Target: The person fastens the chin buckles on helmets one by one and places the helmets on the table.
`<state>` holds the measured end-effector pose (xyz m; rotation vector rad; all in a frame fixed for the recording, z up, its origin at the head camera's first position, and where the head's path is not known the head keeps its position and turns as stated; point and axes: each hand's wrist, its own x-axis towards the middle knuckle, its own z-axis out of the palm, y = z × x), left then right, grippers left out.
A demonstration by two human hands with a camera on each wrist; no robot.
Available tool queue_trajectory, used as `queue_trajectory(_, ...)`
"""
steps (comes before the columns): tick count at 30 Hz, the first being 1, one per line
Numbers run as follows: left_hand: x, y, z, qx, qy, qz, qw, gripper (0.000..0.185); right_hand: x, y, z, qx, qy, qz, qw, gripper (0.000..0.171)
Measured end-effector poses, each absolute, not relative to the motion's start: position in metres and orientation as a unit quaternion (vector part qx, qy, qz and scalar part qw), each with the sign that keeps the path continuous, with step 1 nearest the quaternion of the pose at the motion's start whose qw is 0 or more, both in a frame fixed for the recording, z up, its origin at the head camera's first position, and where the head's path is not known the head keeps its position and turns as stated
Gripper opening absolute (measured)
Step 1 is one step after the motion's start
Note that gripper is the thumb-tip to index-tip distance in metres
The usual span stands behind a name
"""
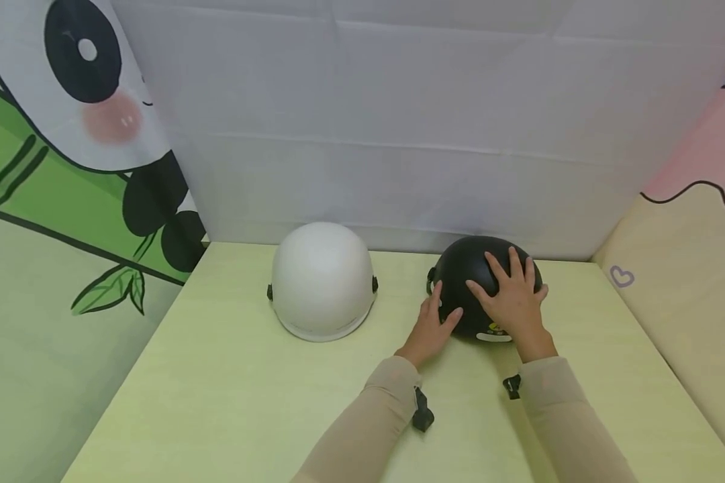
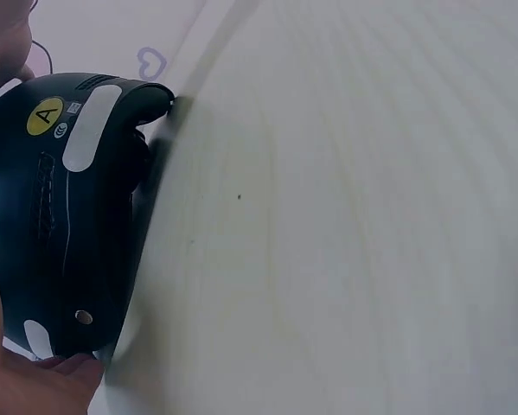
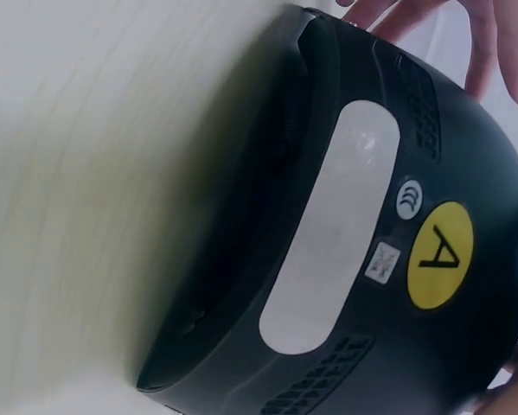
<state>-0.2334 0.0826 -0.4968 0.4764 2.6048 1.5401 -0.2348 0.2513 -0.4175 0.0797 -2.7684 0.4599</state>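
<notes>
A black helmet point(image 1: 459, 268) rests dome up on the table near the back wall, its stickered side facing me. My left hand point(image 1: 429, 333) grips the left end of its rim; the left wrist view shows the fingertips point(image 2: 79, 370) tucked at the lower edge. Across the top and right of the dome, my right hand point(image 1: 515, 302) rests with its fingers spread. A white strip point(image 3: 332, 229) and a yellow round sticker marked "A" point(image 3: 440, 255) show on the shell in the right wrist view. The inside of the helmet is hidden.
To the left stands a white helmet point(image 1: 322, 282), dome up, with black fittings at both sides. The pale yellow-green table point(image 1: 229, 402) meets a white cloth wall point(image 1: 399, 121) at the back. Printed panels flank it, with a small purple heart point(image 1: 621, 276) at right.
</notes>
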Motion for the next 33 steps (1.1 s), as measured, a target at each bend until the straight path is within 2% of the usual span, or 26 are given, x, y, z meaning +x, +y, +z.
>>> queue_trajectory(10, -0.241, 0.092, -0.507, 0.123, 0.832, 0.539, 0.042, 0.073, -0.239, 0.254, -0.426, 0.023, -0.970, 0.172, 0.168, 0.077)
queue_trajectory(33, -0.242, 0.104, -0.513, 0.097, 0.817, 0.569, -0.013, 0.071, -0.238, 0.255, -0.427, 0.019, -0.967, 0.169, 0.191, 0.073)
